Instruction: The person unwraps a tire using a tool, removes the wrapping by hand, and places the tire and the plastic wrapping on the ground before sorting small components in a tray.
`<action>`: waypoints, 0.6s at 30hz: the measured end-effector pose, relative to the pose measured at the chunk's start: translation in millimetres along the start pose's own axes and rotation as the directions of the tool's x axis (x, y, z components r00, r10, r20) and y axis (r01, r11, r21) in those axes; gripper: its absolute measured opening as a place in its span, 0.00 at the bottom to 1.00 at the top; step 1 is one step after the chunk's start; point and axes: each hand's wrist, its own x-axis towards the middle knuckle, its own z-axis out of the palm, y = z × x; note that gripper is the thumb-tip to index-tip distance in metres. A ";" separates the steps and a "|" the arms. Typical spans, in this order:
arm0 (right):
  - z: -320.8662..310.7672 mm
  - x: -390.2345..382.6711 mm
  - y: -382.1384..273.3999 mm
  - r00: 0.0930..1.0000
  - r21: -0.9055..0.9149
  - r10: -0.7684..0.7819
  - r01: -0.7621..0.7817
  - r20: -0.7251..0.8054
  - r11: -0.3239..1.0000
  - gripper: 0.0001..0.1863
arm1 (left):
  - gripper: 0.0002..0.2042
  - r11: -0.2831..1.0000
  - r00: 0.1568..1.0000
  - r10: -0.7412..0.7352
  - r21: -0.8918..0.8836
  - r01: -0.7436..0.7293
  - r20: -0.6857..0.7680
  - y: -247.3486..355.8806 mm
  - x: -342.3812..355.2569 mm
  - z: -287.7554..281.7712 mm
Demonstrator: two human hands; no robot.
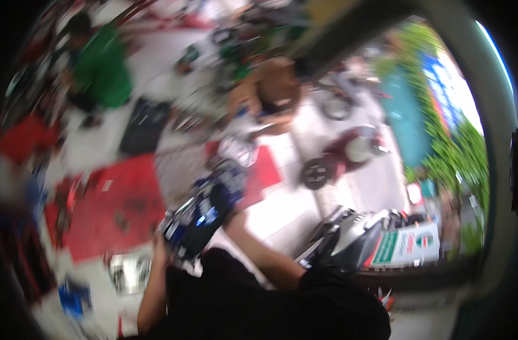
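Note:
A shiny blue-and-black object (199,218), blurred and too unclear to identify, is held at chest height in front of my dark clothing. My left hand (162,241) grips its lower left end, and my right hand (231,218) is on its right side, fingers mostly hidden behind it. Below it on the floor lie a red mat (111,201) and a silver tray-like item (128,272).
A person in brown (276,90) bends over parts ahead; another in green (100,68) crouches at upper left, someone in red (26,141) at left. A dark-red motorbike (344,153) stands right, a black-and-silver one (349,238) lower right. A blue item (72,297) lies lower left.

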 end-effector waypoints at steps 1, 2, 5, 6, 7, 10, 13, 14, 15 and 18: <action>-3.6 13.1 20.8 0.999 0.038 0.013 -0.012 -0.040 0.999 0.16 | 0.22 0.989 0.997 -0.071 -0.128 0.070 0.000 -0.7 -18.6 -7.5; -1.2 21.9 28.9 0.997 0.075 0.035 -0.031 -0.061 0.997 0.15 | 0.25 0.959 0.988 -0.155 -0.239 0.150 -0.005 -0.5 -35.5 -9.0; 3.0 20.3 25.9 0.945 0.095 0.316 -0.323 0.081 0.942 0.26 | 0.29 0.912 0.954 -0.204 -0.396 0.104 -0.221 -31.7 -52.2 4.6; 21.5 0.2 18.5 0.952 0.116 0.292 -0.301 0.086 0.947 0.26 | 0.29 0.915 0.963 -0.184 -0.392 0.094 -0.199 -25.4 -44.3 6.0; 38.9 -20.0 7.2 0.946 0.147 0.320 -0.323 0.045 0.935 0.26 | 0.26 0.921 0.937 -0.182 -0.387 0.056 -0.297 -23.0 -41.1 6.0; 59.5 -37.8 -11.2 0.947 0.196 0.322 -0.316 -0.001 0.928 0.27 | 0.21 0.934 0.942 -0.156 -0.354 0.043 -0.296 -20.8 -21.7 -9.2; 70.5 -44.2 -17.5 0.948 0.206 0.318 -0.310 -0.010 0.928 0.27 | 0.15 0.983 0.962 0.000 -0.177 -0.050 -0.272 -17.6 -12.1 -15.2; 68.9 -47.0 -17.4 0.950 0.164 0.311 -0.301 -0.038 0.939 0.27 | 0.15 0.966 0.958 0.015 -0.243 -0.088 -0.288 -21.8 -13.6 -15.9; 66.0 -47.1 -16.3 0.952 0.128 0.298 -0.288 -0.070 0.949 0.27 | 0.15 0.944 0.954 0.029 -0.307 -0.125 -0.297 -20.9 -13.4 -15.2; 37.2 -37.2 0.5 0.938 0.139 0.346 -0.340 -0.022 0.930 0.26 | 0.15 0.985 0.945 0.049 -0.139 -0.098 -0.322 -4.9 -13.5 -32.4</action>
